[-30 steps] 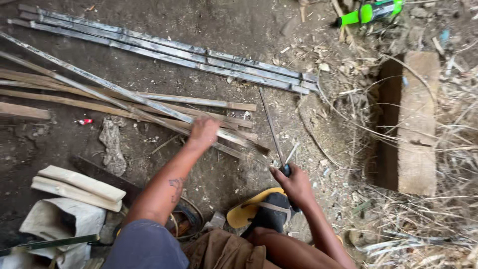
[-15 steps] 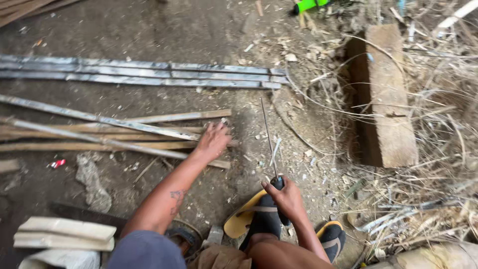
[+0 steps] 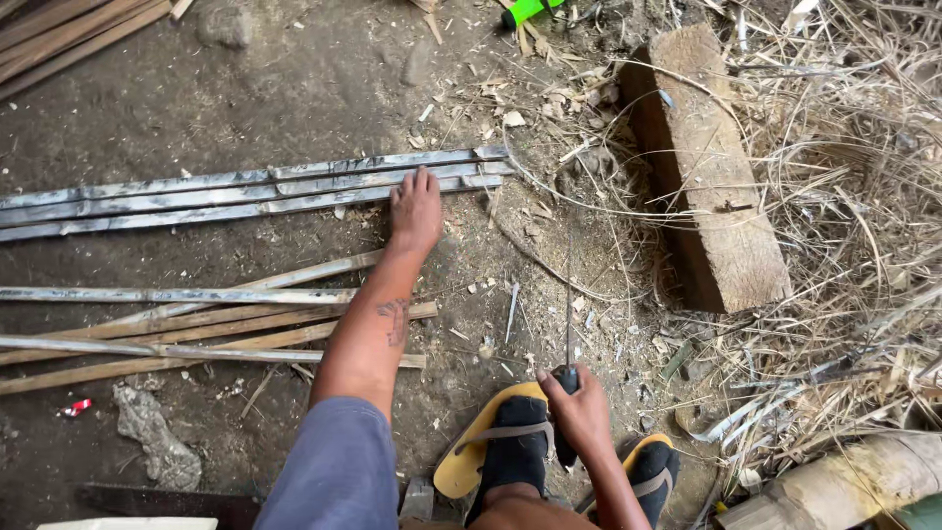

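Note:
My left hand (image 3: 416, 208) reaches forward and lies flat, fingers spread, on a bundle of grey split bamboo strips (image 3: 245, 191) lying on the dirt ground. My right hand (image 3: 581, 410) stays near my feet, closed around the dark handle of a long thin blade (image 3: 569, 294) that points away from me, edge-on to the camera. Nearer to me, under my left forearm, lie several more loose bamboo strips (image 3: 196, 329), some grey and some pale brown. My feet in dark socks and yellow sandals (image 3: 491, 447) show at the bottom.
A thick wooden block (image 3: 711, 172) lies on the ground at right, beside a heap of dry straw and shavings (image 3: 854, 226). A green object (image 3: 525, 10) shows at the top edge. More strips (image 3: 69, 34) lie top left. A grey rag (image 3: 147, 442) and a red scrap (image 3: 76, 406) lie bottom left.
My left hand has left the nearer loose strips and reached further out onto the grey bundle. My right hand keeps its hold on the blade. The view has shifted forward.

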